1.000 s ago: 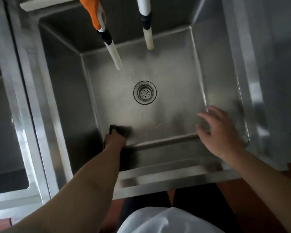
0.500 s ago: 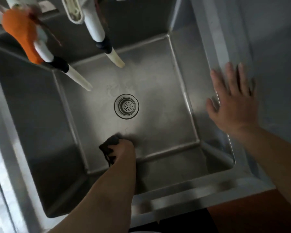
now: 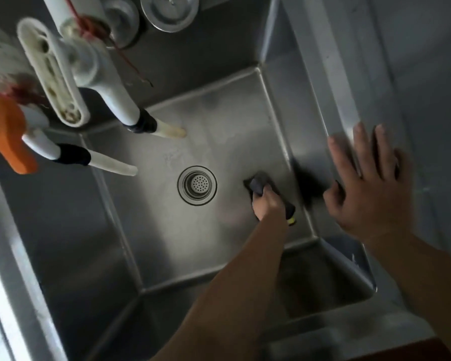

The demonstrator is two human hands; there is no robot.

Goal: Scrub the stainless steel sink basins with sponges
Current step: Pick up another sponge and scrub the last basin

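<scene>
Head view: left hand (image 3: 267, 203) grips a dark sponge (image 3: 259, 184) pressed to the sink basin (image 3: 167, 230) floor, just right of the drain (image 3: 197, 185). Right hand (image 3: 367, 183) lies spread flat on the right rim (apparently bracing). Risk, as judged — the far corners get skipped, or the arm knocks the two taps (image 3: 110, 162) hanging over the basin. No legible writing or brand.
</scene>
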